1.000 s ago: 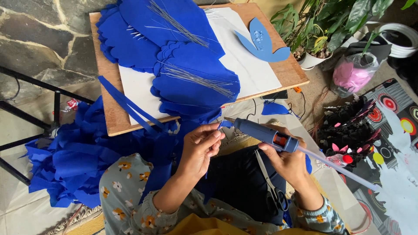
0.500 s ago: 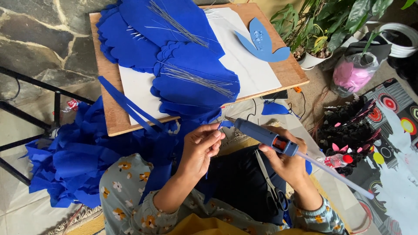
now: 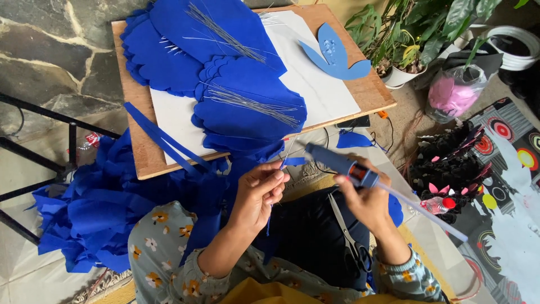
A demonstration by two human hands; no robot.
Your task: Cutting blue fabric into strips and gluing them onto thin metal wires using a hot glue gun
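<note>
Barely shifted since a second ago: glue gun (image 3: 342, 165) dipped slightly, nozzle still beside the blue strip (image 3: 291, 161). Right hand (image 3: 367, 198) wrapped around the gun; left hand (image 3: 260, 192) pinching strip and thin wire. Scissors (image 3: 350, 239) on the lap. Farther off, blue petals (image 3: 247, 110) on the wooden board (image 3: 378, 90).

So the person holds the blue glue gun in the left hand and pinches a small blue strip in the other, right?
Not quite: the head view shows the blue glue gun in the right hand, its nozzle aimed at the small blue strip, which the left hand pinches. The rest stands.
</note>
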